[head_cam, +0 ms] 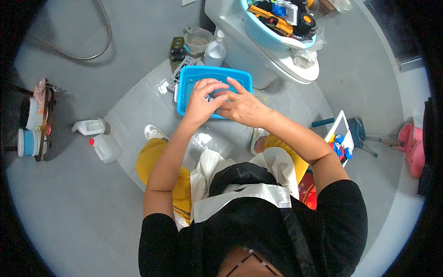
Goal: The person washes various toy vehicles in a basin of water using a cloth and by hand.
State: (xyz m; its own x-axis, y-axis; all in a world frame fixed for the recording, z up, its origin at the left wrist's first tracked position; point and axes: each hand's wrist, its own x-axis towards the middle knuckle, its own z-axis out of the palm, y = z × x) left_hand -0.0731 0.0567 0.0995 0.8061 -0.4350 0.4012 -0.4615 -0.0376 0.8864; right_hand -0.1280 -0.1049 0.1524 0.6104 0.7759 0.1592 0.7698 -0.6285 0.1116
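Note:
My left hand [204, 100] and my right hand [244, 105] meet over a blue plastic basin [214, 70]. Between their curled fingers is a small dark-and-silver part [210, 98], mostly covered, so its kind is unclear. Both hands' fingertips close around it from either side, while my right index finger points up and away. The basin appears to hold clear water and sits on the tiled floor between my feet and a white toilet [238, 45]. Wet patches shine on the tiles near it.
A light-blue tub [266, 39] of toy vehicles rests on the toilet lid. Beside the basin stand a pump bottle [215, 52] and a grey lattice toy part [181, 71]. Plastic jugs [105, 148] are at left. A white tray [341, 121] with a red-and-blue toy [341, 149] is at right.

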